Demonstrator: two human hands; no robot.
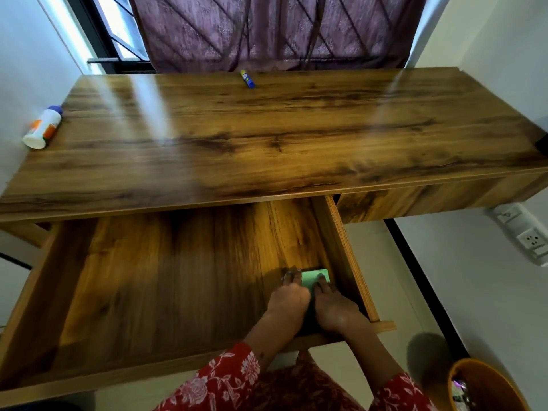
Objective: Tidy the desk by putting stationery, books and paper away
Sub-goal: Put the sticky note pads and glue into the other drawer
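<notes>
From the head camera, one wooden desk (267, 137) filled the view, and it serves here as the landmark. One drawer (166, 292) stood pulled out from under the desk's front edge. Inside it, in the near right corner against the right wall, lay one green pad of paper (315, 277). Two hands rested on that pad: the left hand (287, 298) on its left side, fingers bent with the tips down at the pad's edge, and the right hand (331, 307) on its right side, fingers laid flat and close together on the green surface. Whether either hand gripped the pad or only pressed on it could not be told, since the hands covered most of it. Both wrists came out of red floral sleeves (225, 378).

On the desk top lay two things: one glue stick (247, 78) at the far edge near the middle, and one white bottle (44, 127) on its side at the left end. Behind the desk hung one purple curtain (267, 28). To the right of the desk, one wall socket (523, 232) sat low on the wall, and one orange bin (486, 384) stood on the floor.
</notes>
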